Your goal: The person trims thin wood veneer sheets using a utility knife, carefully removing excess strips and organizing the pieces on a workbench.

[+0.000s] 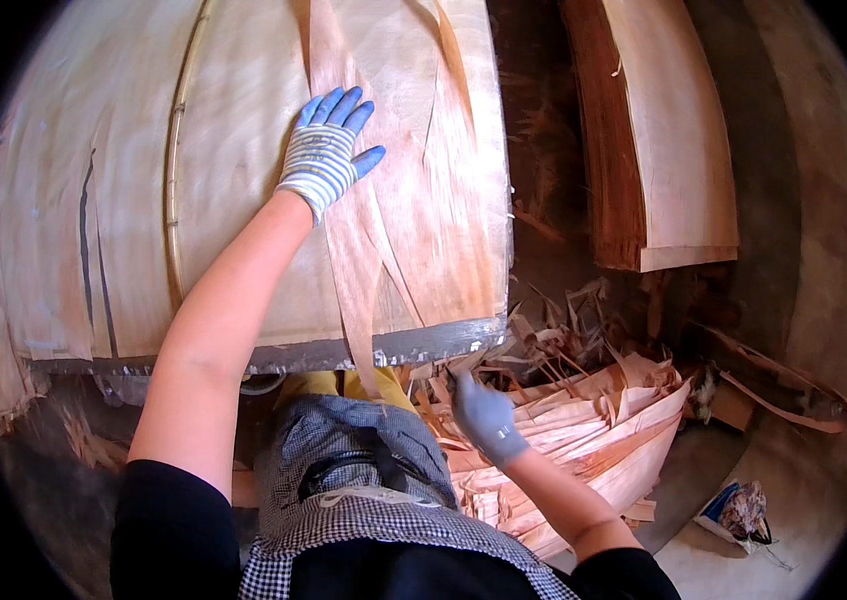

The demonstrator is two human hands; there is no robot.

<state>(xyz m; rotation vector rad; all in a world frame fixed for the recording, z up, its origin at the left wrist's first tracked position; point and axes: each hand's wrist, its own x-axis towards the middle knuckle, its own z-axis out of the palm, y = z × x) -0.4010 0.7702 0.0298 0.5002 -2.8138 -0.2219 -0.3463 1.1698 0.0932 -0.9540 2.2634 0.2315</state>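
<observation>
My left hand [327, 150], in a striped glove with blue fingers, lies flat on pale wood veneer sheets [243, 130] spread over a work table. The fingers are stretched out and point away from me. Beside its wrist, a loose narrow veneer strip [348, 265] runs down and hangs over the table's near edge [283, 352]. Lower right, past that edge, my right hand [486, 415] is closed in a grey glove. A small dark tip shows at its fingers; what it holds I cannot make out. Split veneer pieces [443, 220] lie right of my left hand.
A thin bamboo-like rod [175, 150] lies lengthwise across the sheets. Below my right hand sits a large heap of veneer scraps [583, 430]. A thick veneer stack [668, 130] stands at the far right. A small bag [738, 515] lies on the floor.
</observation>
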